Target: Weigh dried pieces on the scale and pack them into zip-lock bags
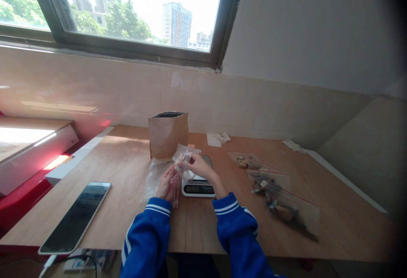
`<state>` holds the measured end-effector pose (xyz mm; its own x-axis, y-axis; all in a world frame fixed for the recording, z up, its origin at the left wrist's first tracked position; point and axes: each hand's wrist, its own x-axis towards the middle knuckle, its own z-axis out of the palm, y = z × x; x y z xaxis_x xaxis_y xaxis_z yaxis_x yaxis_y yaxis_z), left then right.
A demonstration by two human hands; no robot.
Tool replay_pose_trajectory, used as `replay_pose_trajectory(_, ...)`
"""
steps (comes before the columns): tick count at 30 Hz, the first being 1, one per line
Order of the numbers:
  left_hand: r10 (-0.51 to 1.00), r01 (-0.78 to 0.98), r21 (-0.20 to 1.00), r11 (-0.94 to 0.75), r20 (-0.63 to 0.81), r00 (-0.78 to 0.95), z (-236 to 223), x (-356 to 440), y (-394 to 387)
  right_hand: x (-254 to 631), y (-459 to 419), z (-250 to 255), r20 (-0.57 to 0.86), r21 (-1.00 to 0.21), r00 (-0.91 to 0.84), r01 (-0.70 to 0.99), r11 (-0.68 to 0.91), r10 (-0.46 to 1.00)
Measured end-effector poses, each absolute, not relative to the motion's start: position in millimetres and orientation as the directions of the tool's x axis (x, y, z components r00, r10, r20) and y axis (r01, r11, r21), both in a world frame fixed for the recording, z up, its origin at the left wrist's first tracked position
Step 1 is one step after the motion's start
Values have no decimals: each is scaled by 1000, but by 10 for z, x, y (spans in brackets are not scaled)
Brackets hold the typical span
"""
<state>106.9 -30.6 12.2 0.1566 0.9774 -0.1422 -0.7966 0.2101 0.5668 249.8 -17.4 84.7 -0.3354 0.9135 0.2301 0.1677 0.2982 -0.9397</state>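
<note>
Both hands meet over a wooden table [127,167], in blue sleeves with white stripes. My right hand [199,165] pinches a small clear plastic bag [183,159] that has something pale inside, held just above a small digital scale [197,184]. My left hand [168,182] is curled with its fingers closed on the lower edge of the same bag, beside the scale's left side. A brown paper pouch [168,134] stands open right behind the hands. More crumpled clear plastic [154,176] lies under the left hand.
A phone or tablet [76,216] lies screen-up at the near left edge, with a cable below. Clear zip bags with dark contents [282,203] lie to the right. Scraps of paper [219,138] sit by the tiled wall. A window is above.
</note>
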Motion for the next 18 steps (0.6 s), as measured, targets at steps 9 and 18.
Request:
replay_pose_trajectory(9,972,-830,520,203,-208,107,62,1030,-269,2459,-208,800,249,-947,-343,110,302,906)
replay_pose_trajectory(18,967,-876,445,187,-240,85,180,1032,-297,2460,-206,798,311,-944,-126,76,322,942)
